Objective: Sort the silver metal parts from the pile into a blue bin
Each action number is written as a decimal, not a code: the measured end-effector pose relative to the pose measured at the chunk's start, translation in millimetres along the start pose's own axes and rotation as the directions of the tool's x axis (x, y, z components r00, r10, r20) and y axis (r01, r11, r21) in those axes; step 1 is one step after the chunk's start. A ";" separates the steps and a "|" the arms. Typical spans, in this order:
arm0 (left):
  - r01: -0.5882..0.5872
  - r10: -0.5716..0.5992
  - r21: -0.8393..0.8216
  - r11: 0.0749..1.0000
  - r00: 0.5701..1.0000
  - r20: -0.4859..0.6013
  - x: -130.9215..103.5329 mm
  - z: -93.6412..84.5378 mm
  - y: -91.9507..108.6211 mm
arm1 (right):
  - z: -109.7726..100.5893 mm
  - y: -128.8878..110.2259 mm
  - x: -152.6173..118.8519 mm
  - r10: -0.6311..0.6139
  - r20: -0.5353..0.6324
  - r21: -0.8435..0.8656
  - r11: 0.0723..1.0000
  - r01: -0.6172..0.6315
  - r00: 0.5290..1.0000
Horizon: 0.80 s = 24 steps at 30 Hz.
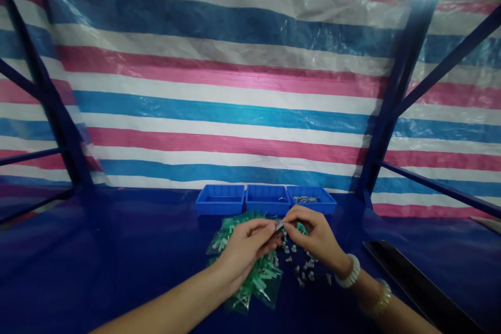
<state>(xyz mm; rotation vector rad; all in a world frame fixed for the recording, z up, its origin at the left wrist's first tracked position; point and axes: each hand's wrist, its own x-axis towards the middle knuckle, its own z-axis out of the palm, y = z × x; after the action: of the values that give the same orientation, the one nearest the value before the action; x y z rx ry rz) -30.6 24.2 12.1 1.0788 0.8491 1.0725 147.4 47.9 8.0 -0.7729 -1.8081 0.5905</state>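
Note:
My left hand [250,242] is closed, pinching a small grey metal piece [279,227] between thumb and fingers. Its exact kind is too small to make out. My right hand [313,232] meets it from the other side, thumb and fingertips pinched at the piece's right end; whether they hold a second part is hidden. Below and around my left hand lies a pile of clear green plastic bags [258,284] with pale strips inside. Small grey screw-like parts [311,275] are scattered on the blue table under my right hand.
Three blue bins stand in a row behind my hands: a left bin [220,211], a middle bin [268,211] and a right bin [326,207] holding metal pieces. A long dark flat object [415,282] lies at right. Blue frame posts and a striped sheet [235,141] enclose the table.

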 end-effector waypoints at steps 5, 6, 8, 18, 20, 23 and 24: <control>-0.196 0.214 0.197 0.961 0.974 -0.075 0.5 -3.6 1.4 | 5.1 1.1 0.7 0.281 0.141 0.290 0.905 -0.311 0.949; -0.279 0.307 0.282 0.918 0.950 -0.057 0.4 -4.5 2.0 | 6.2 0.6 1.0 0.317 0.171 0.313 0.880 -0.357 0.933; -0.447 0.484 0.421 0.789 0.875 0.021 -0.7 -5.6 2.6 | 8.1 -2.0 0.9 0.351 0.184 0.296 0.871 -0.392 0.918; -0.385 0.404 0.357 0.851 0.915 0.023 -3.8 0.4 -5.9 | 8.1 -24.0 -9.2 -0.293 0.034 -0.234 0.927 0.292 0.956; -0.302 0.306 0.283 0.910 0.952 0.033 -4.1 1.7 -9.7 | 6.9 -25.4 -10.1 -0.403 0.123 -0.273 0.865 0.421 0.907; -0.246 0.254 0.237 0.940 0.967 -0.005 -6.3 3.7 -11.9 | 4.5 -24.5 -9.7 -0.426 0.135 -0.289 0.847 0.447 0.895; -0.258 0.273 0.243 0.935 0.962 -0.027 -7.4 4.4 -11.3 | 3.8 -23.4 -9.2 -0.395 0.098 -0.289 0.867 0.405 0.914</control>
<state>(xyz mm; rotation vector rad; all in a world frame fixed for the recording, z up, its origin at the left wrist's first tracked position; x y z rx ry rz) -25.7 14.8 2.7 1.3986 0.9139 1.2557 140.8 25.2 17.4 -0.5596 -2.0453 0.0503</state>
